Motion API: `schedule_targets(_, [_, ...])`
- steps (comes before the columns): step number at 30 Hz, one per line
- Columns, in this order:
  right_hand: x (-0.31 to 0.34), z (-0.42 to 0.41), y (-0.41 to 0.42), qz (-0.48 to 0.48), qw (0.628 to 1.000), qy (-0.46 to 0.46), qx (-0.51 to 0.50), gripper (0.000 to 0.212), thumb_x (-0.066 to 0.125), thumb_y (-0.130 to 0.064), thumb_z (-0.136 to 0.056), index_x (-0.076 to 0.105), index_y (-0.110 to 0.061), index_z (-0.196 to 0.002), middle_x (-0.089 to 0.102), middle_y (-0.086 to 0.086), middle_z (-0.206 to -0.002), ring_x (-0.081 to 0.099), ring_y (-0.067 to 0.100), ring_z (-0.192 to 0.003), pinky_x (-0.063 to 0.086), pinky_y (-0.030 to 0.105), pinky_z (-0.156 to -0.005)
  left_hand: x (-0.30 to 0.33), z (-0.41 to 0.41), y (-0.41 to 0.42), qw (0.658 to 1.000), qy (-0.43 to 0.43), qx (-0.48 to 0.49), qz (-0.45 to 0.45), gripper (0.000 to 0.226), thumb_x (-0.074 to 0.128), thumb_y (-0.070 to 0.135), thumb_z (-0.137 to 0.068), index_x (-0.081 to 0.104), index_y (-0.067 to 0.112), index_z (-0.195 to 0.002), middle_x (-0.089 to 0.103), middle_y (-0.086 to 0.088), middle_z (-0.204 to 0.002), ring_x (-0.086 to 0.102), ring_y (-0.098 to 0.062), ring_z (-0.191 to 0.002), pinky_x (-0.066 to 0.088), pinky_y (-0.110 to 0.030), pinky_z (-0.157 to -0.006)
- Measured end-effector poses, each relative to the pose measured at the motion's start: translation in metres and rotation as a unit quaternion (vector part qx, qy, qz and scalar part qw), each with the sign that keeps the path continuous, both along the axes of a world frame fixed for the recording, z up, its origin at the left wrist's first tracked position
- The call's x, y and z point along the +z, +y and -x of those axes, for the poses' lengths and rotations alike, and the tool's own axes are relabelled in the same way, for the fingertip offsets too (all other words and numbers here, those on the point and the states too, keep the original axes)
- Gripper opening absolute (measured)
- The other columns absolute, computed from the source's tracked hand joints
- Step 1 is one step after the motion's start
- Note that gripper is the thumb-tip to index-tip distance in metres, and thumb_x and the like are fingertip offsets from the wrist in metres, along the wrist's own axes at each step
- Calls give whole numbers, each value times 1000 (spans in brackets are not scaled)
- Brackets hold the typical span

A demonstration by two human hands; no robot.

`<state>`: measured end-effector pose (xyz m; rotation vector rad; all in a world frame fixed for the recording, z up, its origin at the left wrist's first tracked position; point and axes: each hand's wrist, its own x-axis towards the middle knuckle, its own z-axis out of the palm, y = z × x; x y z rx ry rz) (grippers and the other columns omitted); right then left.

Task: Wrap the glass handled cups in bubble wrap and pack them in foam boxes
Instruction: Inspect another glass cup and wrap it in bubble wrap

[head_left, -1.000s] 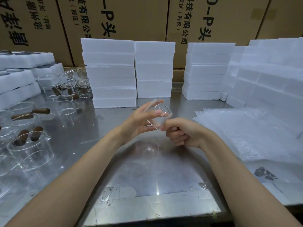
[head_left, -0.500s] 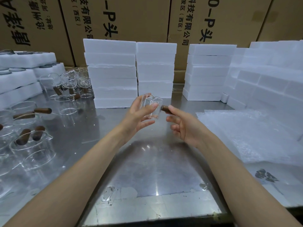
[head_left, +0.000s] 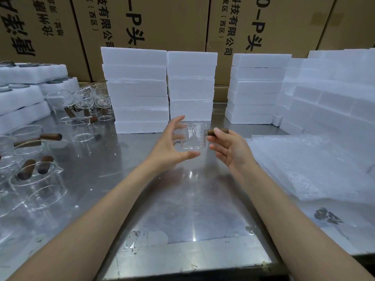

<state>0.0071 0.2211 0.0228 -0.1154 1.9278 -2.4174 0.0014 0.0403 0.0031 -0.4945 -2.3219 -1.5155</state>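
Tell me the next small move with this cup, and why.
Probably carry the glass cup rightward and lay it on the bubble wrap. It is bare and held above the steel table: the right hand pinches its wooden handle, and the left hand cups the body.

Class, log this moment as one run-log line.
stage: cup unwrapped | right hand: pinches wooden handle | left hand: cradles glass cup | bubble wrap: untouched
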Motion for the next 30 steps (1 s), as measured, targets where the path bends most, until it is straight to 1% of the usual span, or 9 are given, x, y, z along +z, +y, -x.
schedule_targets(3, [-2, 2, 1, 12, 1000, -8, -4, 12, 61, -31, -89, 63, -20, -94, 72, -11, -76, 66, 2, -63, 45, 14, -55, -1, 3, -1, 997, 69, 34, 29, 74, 87, 24, -66, 48, 29, -130, 54, 14, -123, 59, -9, -106, 39, -1, -83])
schedule_targets(8, [-5, 5, -1, 9, 999, -41, -1, 20, 62, -37, -88, 65, -21, -100, 72, -9, -94, 69, 3, -77, 47, 20, -64, 0, 0, -1, 981, 156, 89, 71, 66, 89, 26, -63, 55, 30, -120, 56, 10, -118, 61, -8, -94, 41, -8, -86])
schedule_targets(12, [-8, 4, -6, -14, 997, -49, 59, 71, 70, -57, -66, 50, -19, -123, 63, -3, -119, 63, 7, -101, 50, 25, -72, 2, -3, -3, 963, 215, 132, 94, 66, 87, 24, -66, 57, 25, -126, 48, 2, -115, 55, -6, -90, 36, -1, -84])
schedule_targets(16, [-12, 0, -15, -54, 996, -15, 68, 107, 81, -60, -49, 30, -24, -136, 59, -5, -120, 64, 3, -100, 53, 28, -78, 4, -8, 1, 946, 254, 147, 136, 65, 84, 22, -70, 57, 24, -130, 38, 1, -114, 49, -15, -100, 46, -22, -88])
schedule_targets(18, [-16, 0, -19, -91, 995, 15, 48, 96, 83, -55, -55, 35, -22, -131, 58, -7, -120, 62, 3, -103, 53, 30, -86, 4, -10, 4, 937, 273, 144, 162, 63, 81, 22, -73, 57, 22, -131, 39, -4, -113, 48, -19, -97, 48, -29, -85])
schedule_targets(20, [-18, 0, -21, -105, 993, 36, 25, 71, 81, -50, -63, 47, -23, -120, 60, -7, -118, 61, 3, -105, 52, 29, -87, 4, -11, 7, 929, 288, 142, 183, 65, 79, 24, -76, 54, 19, -135, 43, -9, -113, 50, -21, -98, 49, -32, -85])
schedule_targets(24, [-15, 3, -16, -50, 998, 28, 28, 35, 72, -43, -78, 62, -21, -104, 67, -3, -106, 65, 6, -100, 50, 28, -83, 6, -9, 6, 942, 254, 121, 181, 86, 78, 38, -77, 32, 21, -147, 45, -5, -127, 46, -15, -117, 37, -20, -96])
schedule_targets(27, [-11, 3, -15, -8, 999, 4, 43, 23, 63, -39, -85, 63, -21, -100, 68, 3, -108, 66, 7, -100, 48, 27, -80, 5, -9, 4, 946, 247, 110, 181, 87, 80, 34, -75, 34, 16, -146, 47, -2, -135, 45, -17, -125, 32, -21, -104])
schedule_targets(30, [-10, 2, -15, 7, 998, -3, 65, 26, 64, -41, -79, 65, -22, -96, 71, -1, -102, 67, 7, -95, 48, 28, -81, 5, -9, 3, 947, 243, 113, 179, 82, 80, 32, -76, 37, 14, -144, 48, -2, -139, 45, -17, -129, 32, -24, -107])
